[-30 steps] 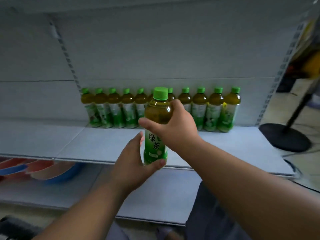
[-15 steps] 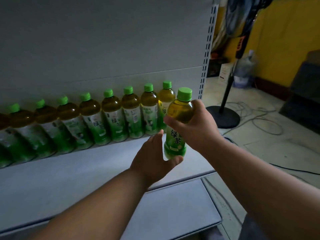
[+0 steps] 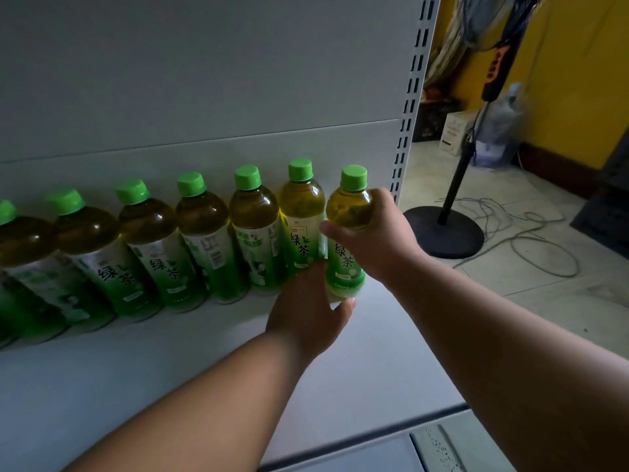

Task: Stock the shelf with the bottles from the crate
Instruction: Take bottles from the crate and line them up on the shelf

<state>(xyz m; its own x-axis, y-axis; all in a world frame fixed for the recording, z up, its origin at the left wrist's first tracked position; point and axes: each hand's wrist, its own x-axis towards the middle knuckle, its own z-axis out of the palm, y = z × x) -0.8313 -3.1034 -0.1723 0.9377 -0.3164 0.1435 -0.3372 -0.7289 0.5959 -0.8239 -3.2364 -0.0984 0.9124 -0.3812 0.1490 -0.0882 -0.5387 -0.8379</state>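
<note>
**Green-tea bottle at the right end of the shelf row**

While the right hand [image 3: 377, 238] wraps its fingers round the shoulder of the held bottle [image 3: 347, 240], thumb on the near side, the left hand [image 3: 311, 310] cups the bottle's base, thumb tip showing beneath it and the other fingers hidden behind. Bottle upright, green cap on, pale tea inside, label facing out. It sits at the right end of the row of bottles [image 3: 190, 240], just beside the last one; whether its base touches the shelf [image 3: 170, 386] I cannot tell. Row runs along the back edge of the shelf, against the white back panel [image 3: 204, 80]. Slotted upright [image 3: 410, 97] marks the shelf's right edge. Beyond it, on the floor: fan stand [image 3: 446, 229], loose cable [image 3: 531, 236].
</note>
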